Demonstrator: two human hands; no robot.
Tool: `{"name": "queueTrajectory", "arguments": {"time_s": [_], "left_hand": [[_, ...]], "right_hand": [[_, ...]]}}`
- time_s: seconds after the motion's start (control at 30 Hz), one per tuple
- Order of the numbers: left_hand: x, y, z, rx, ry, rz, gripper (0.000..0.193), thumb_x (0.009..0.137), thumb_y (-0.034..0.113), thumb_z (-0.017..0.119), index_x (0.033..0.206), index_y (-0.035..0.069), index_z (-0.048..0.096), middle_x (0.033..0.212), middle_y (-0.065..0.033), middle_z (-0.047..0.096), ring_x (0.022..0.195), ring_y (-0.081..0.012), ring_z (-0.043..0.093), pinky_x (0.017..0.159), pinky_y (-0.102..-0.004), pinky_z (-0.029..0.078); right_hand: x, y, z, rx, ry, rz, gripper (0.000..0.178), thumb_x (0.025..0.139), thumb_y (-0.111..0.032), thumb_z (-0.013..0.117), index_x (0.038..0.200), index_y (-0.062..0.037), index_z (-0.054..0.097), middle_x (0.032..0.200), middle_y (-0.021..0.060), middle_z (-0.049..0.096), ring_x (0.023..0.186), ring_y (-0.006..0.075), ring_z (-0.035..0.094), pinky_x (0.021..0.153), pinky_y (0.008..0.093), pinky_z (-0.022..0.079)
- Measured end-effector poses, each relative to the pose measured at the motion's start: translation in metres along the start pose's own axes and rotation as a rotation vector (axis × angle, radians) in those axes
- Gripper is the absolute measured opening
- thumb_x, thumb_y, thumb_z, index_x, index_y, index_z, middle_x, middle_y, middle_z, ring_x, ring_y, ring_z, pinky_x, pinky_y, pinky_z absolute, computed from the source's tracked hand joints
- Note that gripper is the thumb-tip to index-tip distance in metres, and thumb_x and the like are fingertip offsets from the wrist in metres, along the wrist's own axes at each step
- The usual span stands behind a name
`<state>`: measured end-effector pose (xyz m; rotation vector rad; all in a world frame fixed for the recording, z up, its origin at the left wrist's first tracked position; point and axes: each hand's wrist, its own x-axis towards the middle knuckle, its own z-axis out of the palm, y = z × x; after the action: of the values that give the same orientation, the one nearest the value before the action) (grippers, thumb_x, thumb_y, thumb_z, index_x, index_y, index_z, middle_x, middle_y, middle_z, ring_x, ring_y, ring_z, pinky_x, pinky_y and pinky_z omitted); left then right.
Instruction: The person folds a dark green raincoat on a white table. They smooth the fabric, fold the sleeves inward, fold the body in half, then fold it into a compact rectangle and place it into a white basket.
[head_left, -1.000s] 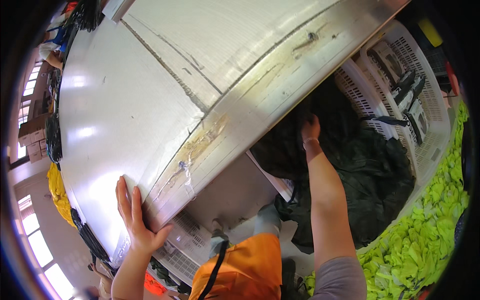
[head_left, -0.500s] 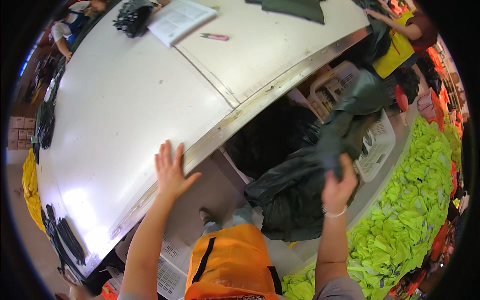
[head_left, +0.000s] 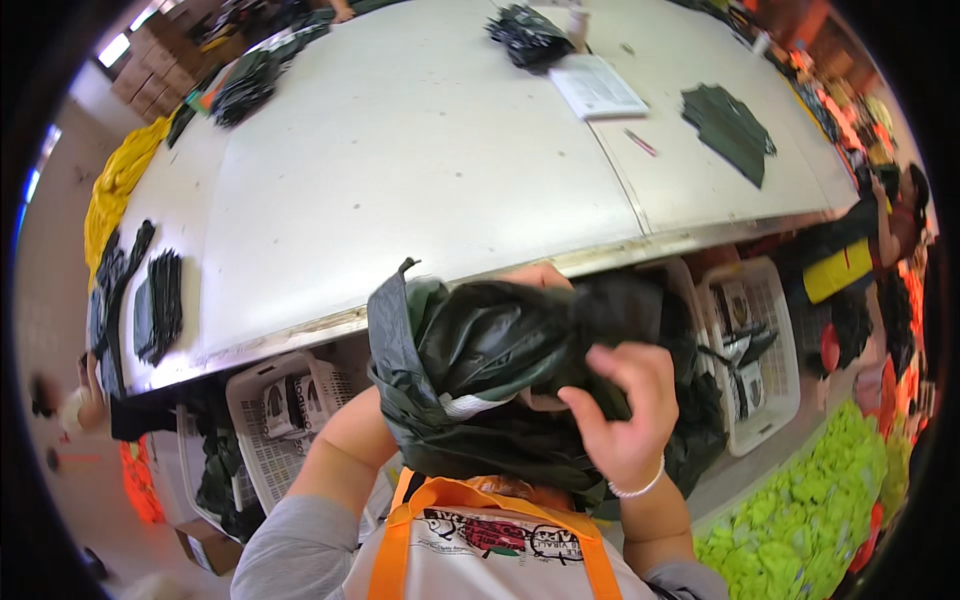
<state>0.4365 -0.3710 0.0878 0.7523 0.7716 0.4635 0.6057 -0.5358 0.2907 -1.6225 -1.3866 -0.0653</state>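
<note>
In front of my chest a dark green, shiny garment (head_left: 480, 345) is bunched up, a strip of white showing along one opening. My left forearm passes beneath it. The upper part of my left hand (head_left: 540, 274) shows past the garment's far side, by the table edge; it appears closed on the cloth, its fingertips hidden. At the garment's right side is my right hand (head_left: 635, 410), thumb and fingers apart and slightly blurred, beside the folds.
Beyond lies a large white table (head_left: 400, 170) with a booklet (head_left: 598, 86), pink-handled snips (head_left: 640, 143) and dark folded pieces (head_left: 728, 130). White baskets (head_left: 765, 400) stand below its edge. At right are a lime-yellow heap (head_left: 810, 500) and a person (head_left: 905, 215).
The dark garment has come up from the right to my chest. My left hand has left the tabletop and is at the garment. My view has swung left.
</note>
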Motion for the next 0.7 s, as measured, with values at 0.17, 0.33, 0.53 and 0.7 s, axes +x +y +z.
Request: {"name": "queueTrajectory", "arguments": {"time_s": [0.17, 0.33, 0.53, 0.7], "left_hand": [[-0.013, 0.013, -0.025, -0.115, 0.005, 0.08, 0.076, 0.075, 0.033, 0.07, 0.135, 0.003, 0.034, 0.134, -0.0184, 0.031, 0.121, -0.031, 0.027, 0.101, -0.0417, 0.024], [-0.059, 0.034, -0.076, -0.13, 0.083, 0.163, 0.071, 0.075, 0.029, 0.07, 0.132, 0.003, 0.037, 0.129, -0.0169, 0.036, 0.116, -0.0284, 0.032, 0.098, -0.0394, 0.028], [-0.118, 0.053, -0.148, -0.185, 0.17, 0.257, 0.066, 0.075, 0.025, 0.07, 0.129, 0.002, 0.04, 0.123, -0.015, 0.042, 0.11, -0.0253, 0.039, 0.095, -0.0367, 0.033], [-0.107, 0.071, -0.16, -0.201, 0.204, 0.381, 0.061, 0.075, 0.021, 0.071, 0.126, 0.001, 0.043, 0.119, -0.0135, 0.047, 0.105, -0.0227, 0.044, 0.091, -0.0344, 0.037]], "right_hand": [[-0.013, -0.036, 0.047, 0.108, -0.211, 0.195, 0.085, 0.065, -0.023, 0.082, 0.134, 0.0008, 0.039, 0.133, 0.0236, 0.039, 0.122, 0.0391, 0.041, 0.1, 0.0408, 0.038], [-0.031, -0.093, 0.098, 0.395, -0.593, -0.115, 0.065, 0.081, -0.024, 0.067, 0.132, 0.0037, 0.039, 0.134, 0.0242, 0.04, 0.117, 0.0389, 0.046, 0.096, 0.0383, 0.04], [-0.034, -0.122, 0.131, 0.775, -1.134, 0.38, 0.085, 0.077, -0.015, 0.073, 0.139, 0.0007, 0.018, 0.085, 0.0113, 0.065, 0.071, 0.0173, 0.063, 0.067, 0.0285, 0.05], [0.014, -0.137, 0.204, 1.139, -0.902, 0.206, 0.075, 0.074, -0.001, 0.074, 0.137, -0.0053, 0.033, 0.099, 0.0056, 0.058, 0.096, 0.0143, 0.057, 0.083, 0.0268, 0.047]]}}
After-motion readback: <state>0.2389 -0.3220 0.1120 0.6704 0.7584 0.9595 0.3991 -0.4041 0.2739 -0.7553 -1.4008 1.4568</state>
